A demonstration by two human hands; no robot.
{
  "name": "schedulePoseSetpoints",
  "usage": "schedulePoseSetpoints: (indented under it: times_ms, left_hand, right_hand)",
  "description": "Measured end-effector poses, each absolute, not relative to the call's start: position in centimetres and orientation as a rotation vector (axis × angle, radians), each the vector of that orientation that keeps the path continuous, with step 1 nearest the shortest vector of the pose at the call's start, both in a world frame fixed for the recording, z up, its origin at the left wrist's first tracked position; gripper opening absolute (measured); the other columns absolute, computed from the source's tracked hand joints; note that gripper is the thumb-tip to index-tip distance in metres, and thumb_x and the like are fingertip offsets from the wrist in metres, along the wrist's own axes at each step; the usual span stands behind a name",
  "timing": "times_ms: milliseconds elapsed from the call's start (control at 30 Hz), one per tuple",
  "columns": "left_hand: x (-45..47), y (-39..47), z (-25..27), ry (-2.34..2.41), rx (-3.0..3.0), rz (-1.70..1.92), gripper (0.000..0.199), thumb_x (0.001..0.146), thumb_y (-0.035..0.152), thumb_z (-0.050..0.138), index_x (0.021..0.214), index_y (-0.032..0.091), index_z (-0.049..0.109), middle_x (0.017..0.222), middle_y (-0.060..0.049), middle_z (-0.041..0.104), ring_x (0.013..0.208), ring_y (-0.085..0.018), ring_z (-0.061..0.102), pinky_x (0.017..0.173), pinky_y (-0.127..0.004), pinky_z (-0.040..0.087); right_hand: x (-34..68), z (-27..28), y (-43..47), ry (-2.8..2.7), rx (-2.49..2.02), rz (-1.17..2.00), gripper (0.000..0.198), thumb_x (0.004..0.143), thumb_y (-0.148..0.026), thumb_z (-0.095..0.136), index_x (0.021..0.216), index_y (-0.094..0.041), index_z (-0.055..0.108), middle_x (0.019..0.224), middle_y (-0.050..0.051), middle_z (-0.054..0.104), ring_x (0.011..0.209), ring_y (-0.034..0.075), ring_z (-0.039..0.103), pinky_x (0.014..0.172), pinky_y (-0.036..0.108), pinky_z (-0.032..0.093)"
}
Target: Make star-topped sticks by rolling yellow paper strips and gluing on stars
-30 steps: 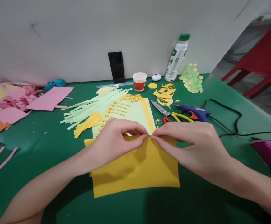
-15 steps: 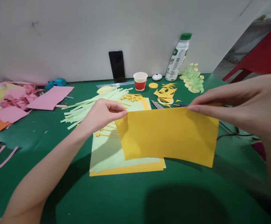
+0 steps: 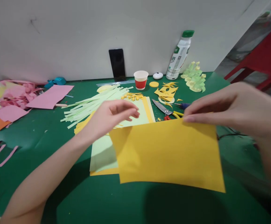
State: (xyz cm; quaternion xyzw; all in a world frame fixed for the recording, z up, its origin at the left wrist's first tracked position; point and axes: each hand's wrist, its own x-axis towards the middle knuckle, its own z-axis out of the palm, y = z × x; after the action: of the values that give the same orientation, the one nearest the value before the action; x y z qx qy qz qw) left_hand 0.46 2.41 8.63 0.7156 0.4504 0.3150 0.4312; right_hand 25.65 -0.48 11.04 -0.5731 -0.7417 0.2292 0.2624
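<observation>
A yellow sheet of paper (image 3: 170, 155) hangs in front of me, its upper right edge pinched between the thumb and fingers of my right hand (image 3: 228, 109). Just above the sheet's left part is my left hand (image 3: 116, 113), fingers loosely curled and apart, holding nothing. Light green paper sheets (image 3: 104, 155) lie stacked with yellow ones on the table, partly hidden by the held sheet. Behind my left hand spreads a bundle of light green paper strips (image 3: 88, 107). Small yellow paper stars on thin stems (image 3: 133, 96) rest on the stack.
Scissors (image 3: 162, 107) and yellow paper scraps (image 3: 166, 91) lie behind the sheet. A paper cup (image 3: 141, 81), a leaning phone (image 3: 117, 65) and a bottle (image 3: 179, 56) stand along the wall. Pink paper pieces (image 3: 50, 97) cover the left side; a green paper decoration (image 3: 193, 77) is at right.
My left hand has let go of the yellow sheet's upper left part and its fingers have opened. The sheet has come lower and nearer, uncovering the scissors.
</observation>
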Motion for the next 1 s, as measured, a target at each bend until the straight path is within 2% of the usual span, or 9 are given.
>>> schedulePoseSetpoints:
  times_ms: [33,100,233,400,733,1000]
  left_hand:
    - [0.8,1.8,8.7,1.097,1.839,0.691,0.017,0.078,0.034,0.058,0.081,0.018,0.066,0.084,-0.001,0.07,0.077,-0.014,0.065,0.069,-0.022,0.052]
    - [1.4,0.7,8.6,1.06,1.92,0.574,0.015,0.079,0.031,0.057,0.079,0.019,0.067,0.083,0.0,0.07,0.076,-0.013,0.063,0.064,-0.019,0.051]
    - [2.0,0.0,8.0,1.027,1.987,0.506,0.014,0.079,0.024,0.055,0.075,0.018,0.066,0.075,0.002,0.069,0.069,-0.01,0.062,0.056,-0.016,0.047]
    - [2.0,0.1,7.4,1.014,2.015,0.549,0.014,0.08,0.024,0.054,0.078,0.019,0.066,0.078,0.002,0.069,0.071,-0.01,0.062,0.056,-0.016,0.046]
    - [1.6,1.6,6.8,1.146,1.951,0.547,0.013,0.075,0.025,0.057,0.071,0.018,0.067,0.073,0.0,0.07,0.064,-0.012,0.062,0.054,-0.019,0.047]
    - [0.7,3.8,6.5,1.312,1.853,0.59,0.015,0.071,0.028,0.061,0.072,0.016,0.068,0.075,-0.003,0.069,0.067,-0.014,0.063,0.057,-0.021,0.051]
  right_hand:
    - [24.5,10.7,-0.6,-2.018,-1.502,0.736,0.017,0.064,-0.036,0.067,0.06,-0.02,0.071,0.054,-0.001,0.064,0.046,0.009,0.053,0.038,0.018,0.036]
    - [22.8,10.1,-1.0,-2.045,-1.429,0.844,0.014,0.069,-0.03,0.063,0.06,-0.02,0.069,0.054,-0.002,0.063,0.046,0.008,0.052,0.038,0.018,0.034]
    - [21.2,9.4,-1.6,-2.116,-1.389,0.735,0.012,0.071,-0.019,0.058,0.061,-0.019,0.066,0.059,-0.003,0.064,0.049,0.008,0.051,0.042,0.019,0.035]
    - [20.4,8.8,-2.2,-2.154,-1.332,0.639,0.016,0.073,-0.013,0.053,0.068,-0.018,0.068,0.066,-0.001,0.068,0.055,0.011,0.058,0.051,0.021,0.041]
    - [21.2,8.9,-1.8,-2.133,-1.323,0.417,0.018,0.071,-0.015,0.054,0.061,-0.02,0.068,0.066,-0.001,0.069,0.057,0.014,0.061,0.052,0.024,0.043]
    - [25.7,11.1,-0.7,-1.888,-1.666,0.287,0.007,0.062,-0.025,0.07,0.064,-0.019,0.072,0.06,0.001,0.067,0.052,0.011,0.056,0.042,0.021,0.035]
